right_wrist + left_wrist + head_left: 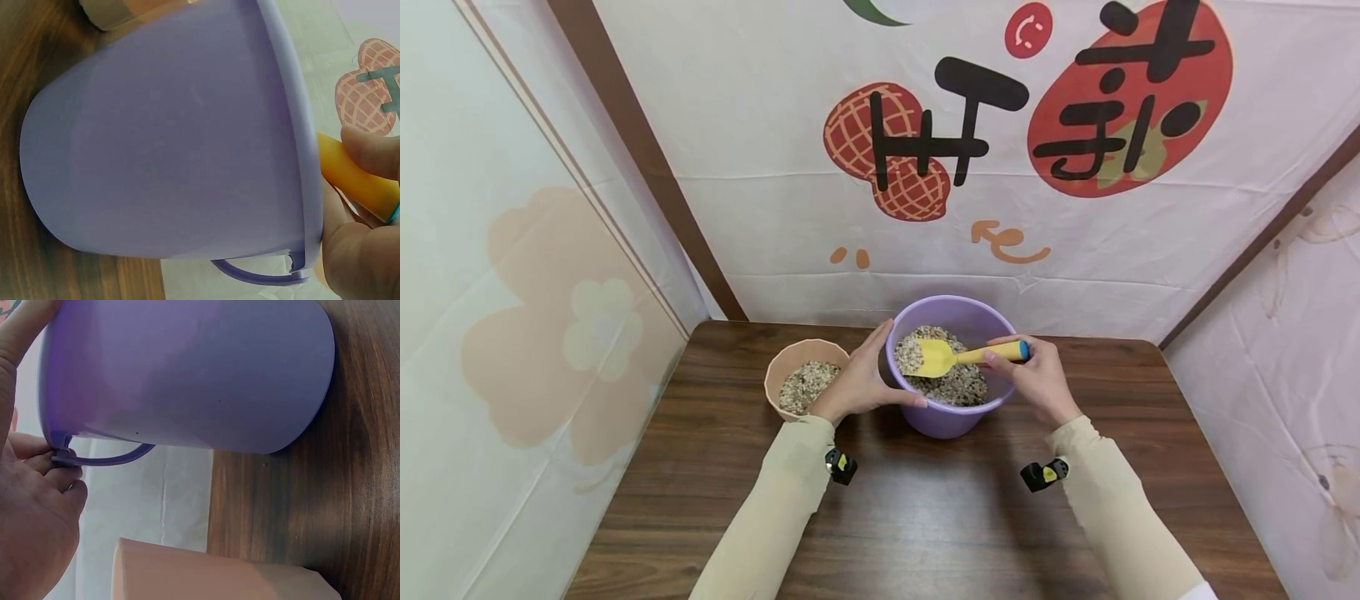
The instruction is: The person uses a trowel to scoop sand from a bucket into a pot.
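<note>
A purple bucket (942, 423) holding pale and dark flakes or grains (961, 388) stands toward the back of the table. My left hand (863, 375) grips its left rim, thumb along the near edge and fingers by the handle joint (61, 456). With my right hand (1039, 379) I hold the orange handle (356, 178) of a yellow toy shovel (936, 358) over the bucket's right rim. The shovel blade lies inside the bucket, pointing left, with some of the grains at its tip.
Left of the bucket, partly behind my left hand, is a peach bowl (781, 367) with similar grains in it. Both stand on a dark wooden table (940, 517). A printed cloth (760, 225) hangs close behind the table's back edge.
</note>
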{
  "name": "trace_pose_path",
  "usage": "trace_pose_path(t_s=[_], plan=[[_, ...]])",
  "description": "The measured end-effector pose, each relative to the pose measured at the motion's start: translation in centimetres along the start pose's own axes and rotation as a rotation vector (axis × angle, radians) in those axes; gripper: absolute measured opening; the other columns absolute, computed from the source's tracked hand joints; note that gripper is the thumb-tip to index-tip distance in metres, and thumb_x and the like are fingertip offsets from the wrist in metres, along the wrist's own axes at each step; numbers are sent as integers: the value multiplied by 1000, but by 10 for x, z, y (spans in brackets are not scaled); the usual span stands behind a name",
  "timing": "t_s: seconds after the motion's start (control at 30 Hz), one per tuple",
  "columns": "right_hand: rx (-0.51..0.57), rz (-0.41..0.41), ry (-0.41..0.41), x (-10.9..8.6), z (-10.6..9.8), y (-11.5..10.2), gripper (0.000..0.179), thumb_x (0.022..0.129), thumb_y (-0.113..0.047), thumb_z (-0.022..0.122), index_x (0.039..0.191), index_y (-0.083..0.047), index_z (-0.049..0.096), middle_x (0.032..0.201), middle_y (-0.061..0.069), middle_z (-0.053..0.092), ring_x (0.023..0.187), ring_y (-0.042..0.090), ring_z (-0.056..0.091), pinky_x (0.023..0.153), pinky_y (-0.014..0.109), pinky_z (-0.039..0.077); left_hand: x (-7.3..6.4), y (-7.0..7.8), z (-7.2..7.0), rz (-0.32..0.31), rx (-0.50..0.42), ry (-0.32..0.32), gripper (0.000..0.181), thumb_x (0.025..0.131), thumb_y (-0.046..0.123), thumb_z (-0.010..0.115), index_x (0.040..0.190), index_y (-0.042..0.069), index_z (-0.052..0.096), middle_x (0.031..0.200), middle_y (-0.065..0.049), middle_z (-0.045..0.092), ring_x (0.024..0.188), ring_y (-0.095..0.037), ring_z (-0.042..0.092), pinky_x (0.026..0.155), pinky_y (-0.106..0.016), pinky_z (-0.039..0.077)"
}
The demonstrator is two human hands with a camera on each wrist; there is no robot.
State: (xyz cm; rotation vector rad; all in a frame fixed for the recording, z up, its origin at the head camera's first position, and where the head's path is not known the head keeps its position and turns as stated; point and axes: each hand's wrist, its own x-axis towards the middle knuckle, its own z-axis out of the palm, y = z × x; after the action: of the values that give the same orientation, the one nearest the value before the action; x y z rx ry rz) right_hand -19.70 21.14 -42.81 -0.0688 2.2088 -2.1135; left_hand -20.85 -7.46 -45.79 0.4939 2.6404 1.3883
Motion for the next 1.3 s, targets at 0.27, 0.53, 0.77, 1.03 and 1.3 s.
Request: trace_pose_path(t_s=[0.27, 0.53, 0.77, 1.03, 1.3], plan=[[91, 16, -2, -5, -5, 1, 40, 94, -6, 74, 123, 17, 59, 116, 26, 61, 101, 38, 71, 90, 40, 56, 0, -1, 1, -7, -4, 4, 143, 55, 59, 96, 165, 19, 14, 168, -4, 17, 151, -24, 21, 118, -48, 28], [245, -18, 24, -11, -11, 1, 48, 92, -3, 75, 126, 22, 52, 112, 20, 59, 96, 34, 73, 94, 46, 52, 0, 0, 0, -5, 0, 3, 144, 55, 59, 96, 165, 18, 13, 168, -7, 17, 151, -25, 22, 118, -49, 29], [309, -96, 33, -17, -15, -3, 47, 93, -1, 72, 125, 25, 51, 108, 17, 64, 91, 31, 75, 89, 42, 56, 0, 0, 1, -11, 7, 2, 144, 55, 59, 96, 165, 18, 13, 168, -6, 17, 151, -25, 22, 118, -48, 28], [372, -164, 44, -23, -20, -5, 40, 93, 4, 70, 121, 26, 52, 109, 18, 67, 91, 30, 75, 88, 43, 57, 0, 0, 1, -17, -5, 3, 144, 55, 60, 96, 165, 19, 13, 168, -5, 17, 151, -24, 21, 118, -49, 28], [404, -213, 40, -29, -26, -10, 25, 94, 9, 66, 116, 19, 62, 109, 19, 71, 93, 30, 74, 88, 45, 56, 0, 1, 1, -20, 2, 1, 144, 55, 60, 96, 165, 17, 13, 168, -9, 17, 151, -25, 21, 118, -50, 29]])
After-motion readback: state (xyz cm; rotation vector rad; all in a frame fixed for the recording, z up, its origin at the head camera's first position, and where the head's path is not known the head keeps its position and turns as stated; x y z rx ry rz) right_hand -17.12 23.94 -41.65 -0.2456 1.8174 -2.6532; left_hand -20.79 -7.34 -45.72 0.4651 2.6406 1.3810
